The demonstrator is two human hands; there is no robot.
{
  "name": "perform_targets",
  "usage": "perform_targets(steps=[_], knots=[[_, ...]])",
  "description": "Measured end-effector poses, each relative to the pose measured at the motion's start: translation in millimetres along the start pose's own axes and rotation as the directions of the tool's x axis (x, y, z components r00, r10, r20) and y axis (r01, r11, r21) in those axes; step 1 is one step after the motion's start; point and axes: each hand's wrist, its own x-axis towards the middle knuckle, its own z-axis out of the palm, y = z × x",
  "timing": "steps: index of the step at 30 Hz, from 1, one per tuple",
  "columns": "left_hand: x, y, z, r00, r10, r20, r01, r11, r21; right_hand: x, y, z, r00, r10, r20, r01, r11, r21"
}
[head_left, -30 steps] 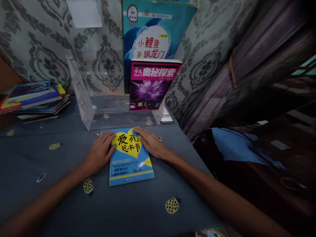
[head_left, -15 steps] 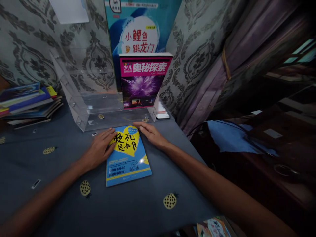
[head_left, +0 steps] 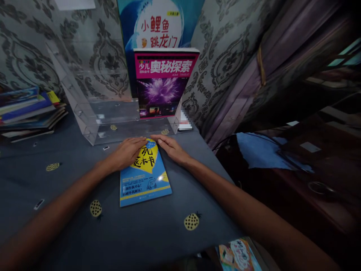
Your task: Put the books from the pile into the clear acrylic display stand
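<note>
While a second ago spread apart, both hands point(head_left: 149, 148) now closer together, flat and open on the blue book point(head_left: 145, 177), gripping nothing.

Blue book point(head_left: 145, 180) top hidden under hands; tall book point(head_left: 160, 26) cut off by top edge.

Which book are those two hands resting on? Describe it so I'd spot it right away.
Find the clear plastic book stand against the patterned wall. Just in front of it, flat on the dark blue tablecloth, lies the blue book, with the left hand and right hand on its far end. Unlike the upright magenta book in the stand, it lies flat and shows a yellow heart.
</note>
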Motion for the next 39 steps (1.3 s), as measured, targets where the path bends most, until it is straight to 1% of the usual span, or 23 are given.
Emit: perform_targets(steps=[5,9,15,20,24,28,34,39], knots=[[2.2,-6.8,9.3,0.999,-0.008,-0.036,0.005,0.997,-0.08,0.5,1.5,0.1,1.0,-0.014,0.006,0.014,0.999,-0.036],[-0.8,-7.8,12.0,0.999,0.003,-0.053,-0.008,0.996,-0.091,0.6,1.0,-0.3,0.999,-0.035,0.011,0.036,0.997,-0.071],[-1.3,-6.0,10.6,0.998,0.013,-0.059,-0.018,0.997,-0.079,0.2,0.1,0.2,0.999,-0.044,0.008,0.045,0.995,-0.086],[-3.2,1.1,7.3,0.999,0.035,-0.025,-0.037,0.998,-0.045,0.1,0.6,0.6,0.999,-0.05,-0.004,0.049,0.995,-0.082],[-6.4,9.1,4.4,0.999,0.047,0.021,-0.046,0.998,-0.041,0.0,-0.7,0.7,0.999,-0.042,0.001,0.042,0.997,-0.068],[-8.4,15.8,1.5,0.993,0.098,0.064,-0.094,0.994,-0.06,-0.3,-2.0,0.4,0.998,-0.056,0.003,0.056,0.995,-0.08],[-10.1,25.2,0.9,0.983,0.172,0.071,-0.166,0.982,-0.085,-0.6,-2.6,0.4,0.998,-0.058,0.005,0.058,0.993,-0.106],[-14.0,35.3,1.7,0.98,0.194,0.051,-0.188,0.976,-0.107,-0.6,-2.5,1.4,0.998,-0.062,-0.007,0.061,0.994,-0.087]])
